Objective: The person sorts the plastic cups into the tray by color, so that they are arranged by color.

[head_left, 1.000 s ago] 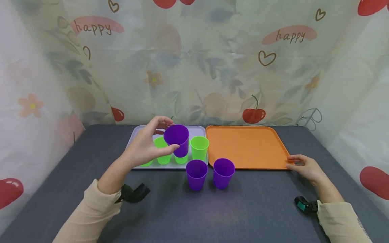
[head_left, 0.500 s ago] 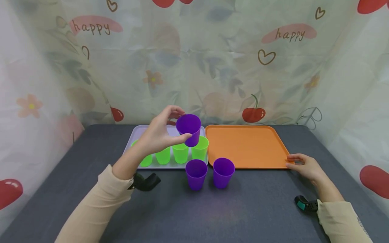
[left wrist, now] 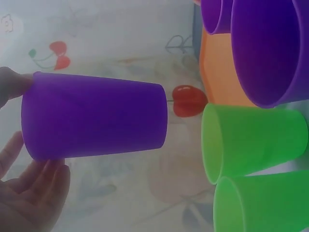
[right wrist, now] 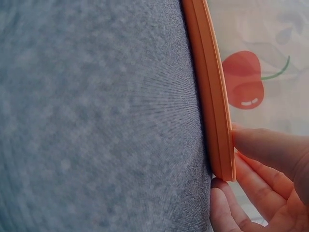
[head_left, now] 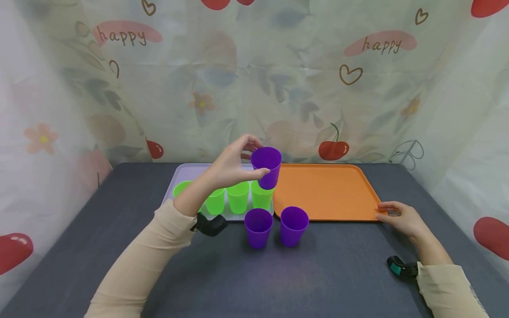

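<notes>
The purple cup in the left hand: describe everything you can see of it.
The smooth, tapered, plastic-looking purple cup has a wide, round open mouth and a narrower base; no handle or print shows. The person's left hand grips it near the rim, thumb on one side, fingers on the other. It is held in the air, roughly upright. In the head view it overlaps the edges where the rectangular lavender tray and rectangular orange tray meet. Only the hand seems to touch it.

Your left hand (head_left: 227, 168) holds a purple cup (head_left: 272, 173) up by the orange tray's (head_left: 324, 191) left edge; your right hand (head_left: 404, 221) grips its near right corner. Left of it, green cups (head_left: 237, 199) stand on a lilac tray (head_left: 191, 171).
</notes>
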Available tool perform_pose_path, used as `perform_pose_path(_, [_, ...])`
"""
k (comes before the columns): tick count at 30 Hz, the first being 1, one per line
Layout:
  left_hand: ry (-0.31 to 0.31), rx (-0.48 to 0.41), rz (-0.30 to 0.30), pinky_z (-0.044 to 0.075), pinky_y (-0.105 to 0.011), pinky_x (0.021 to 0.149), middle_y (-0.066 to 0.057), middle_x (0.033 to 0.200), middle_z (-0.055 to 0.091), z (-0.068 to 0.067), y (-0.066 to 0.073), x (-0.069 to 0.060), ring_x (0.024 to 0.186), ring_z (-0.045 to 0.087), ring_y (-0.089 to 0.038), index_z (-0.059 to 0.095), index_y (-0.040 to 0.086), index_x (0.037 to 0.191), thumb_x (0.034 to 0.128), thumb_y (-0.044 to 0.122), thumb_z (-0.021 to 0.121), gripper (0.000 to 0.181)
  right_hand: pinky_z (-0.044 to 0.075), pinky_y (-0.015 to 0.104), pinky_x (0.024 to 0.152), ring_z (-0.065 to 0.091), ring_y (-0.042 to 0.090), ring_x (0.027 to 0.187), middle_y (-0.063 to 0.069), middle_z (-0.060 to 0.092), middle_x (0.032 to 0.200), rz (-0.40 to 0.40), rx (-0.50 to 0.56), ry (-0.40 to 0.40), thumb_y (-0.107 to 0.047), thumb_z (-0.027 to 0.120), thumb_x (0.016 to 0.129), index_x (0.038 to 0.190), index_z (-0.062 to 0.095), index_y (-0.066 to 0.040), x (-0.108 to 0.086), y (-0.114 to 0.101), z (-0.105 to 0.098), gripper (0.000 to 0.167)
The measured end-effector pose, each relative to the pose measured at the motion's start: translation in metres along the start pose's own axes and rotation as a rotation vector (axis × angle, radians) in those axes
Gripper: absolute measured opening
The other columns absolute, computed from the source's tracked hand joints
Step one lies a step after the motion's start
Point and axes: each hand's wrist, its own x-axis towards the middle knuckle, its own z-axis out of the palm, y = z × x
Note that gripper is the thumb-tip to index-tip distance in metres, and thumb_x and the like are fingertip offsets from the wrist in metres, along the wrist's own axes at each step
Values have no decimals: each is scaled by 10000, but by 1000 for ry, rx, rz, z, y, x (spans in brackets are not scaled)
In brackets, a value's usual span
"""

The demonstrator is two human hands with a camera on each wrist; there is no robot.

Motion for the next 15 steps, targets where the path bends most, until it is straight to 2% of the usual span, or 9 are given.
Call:
perform_pose_path(8, [-73,-15,-9,467,-331,961,-90,1143,570,15,-7,15,1106,564,-228,503,54,1121,759,155,747,448,424,188,716,447,446,1165,332,442,1320,8,6,-11,-374,594,899,1282,474,65,0,0,-1,594])
perform_pose_path(14, [-157,-27,-9,446,-325,991,-95,1156,552,29,-12,24,1141,539,-233,504,55,1087,765,140,736,406,434,174,696,475,426,1138,325,467,1303,-4,-1,-5,-370,598,897,1272,488,59,1,1,0,580])
perform_pose_path(15, [-167,-24,-8,447,-324,989,-93,1155,550,31,-13,25,1143,538,-232,503,58,1083,766,141,735,401,435,172,694,526,345,1092,321,473,1301,-7,-5,-1,-368,600,896,1270,493,56,1,1,0,575])
